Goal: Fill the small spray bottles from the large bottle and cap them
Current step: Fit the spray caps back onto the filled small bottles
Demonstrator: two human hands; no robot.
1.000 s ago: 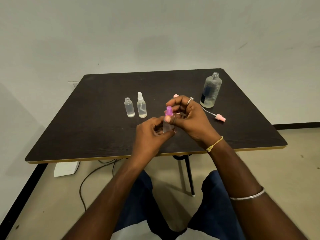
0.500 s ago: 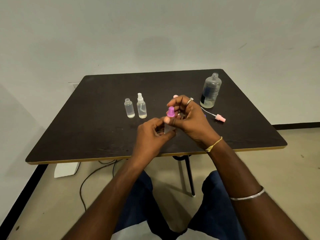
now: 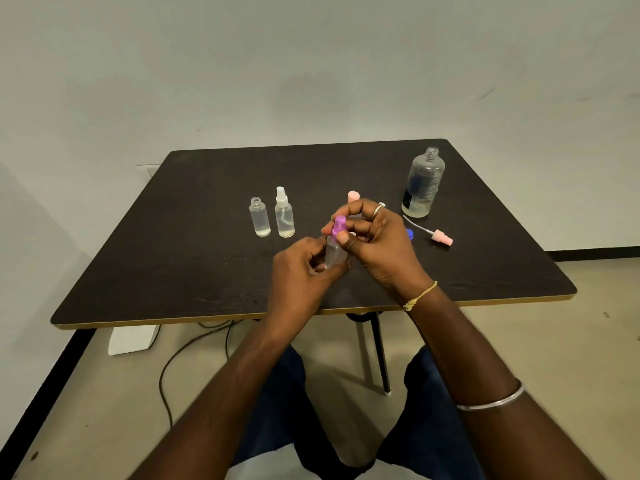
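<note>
Dark counter (image 3: pixel 207 271), square top with pale edge band, set against a plain wall. Item in hand: small clear spray bottle (image 3: pixel 334 252), held above the counter's near middle, tilted slightly, with a purple spray cap (image 3: pixel 338 226) seated on its neck. Left hand (image 3: pixel 301 271): fingers curled around the bottle's lower body, closed upon it. Right hand (image 3: pixel 377 244): thumb and fingertips pinched on the purple spray cap, closed upon it; ring on one finger, yellow thread at the wrist, metal bangle on the forearm. Standing on the counter, left of the hands: one small clear bottle without cap (image 3: pixel 259 217), a little liquid in it, and just beside it a small clear bottle with white spray cap (image 3: pixel 284 213), both upright. Behind the right hand: a pink cap (image 3: pixel 353 196), partly hidden. Far right corner: large clear bottle (image 3: pixel 423 183), upright, open-necked, dark label, liquid low in its base. Near it, lying flat: pink spray head with white dip tube (image 3: pixel 437 235). A blue object (image 3: pixel 410 234) shows at the right hand's edge, mostly hidden.
</note>
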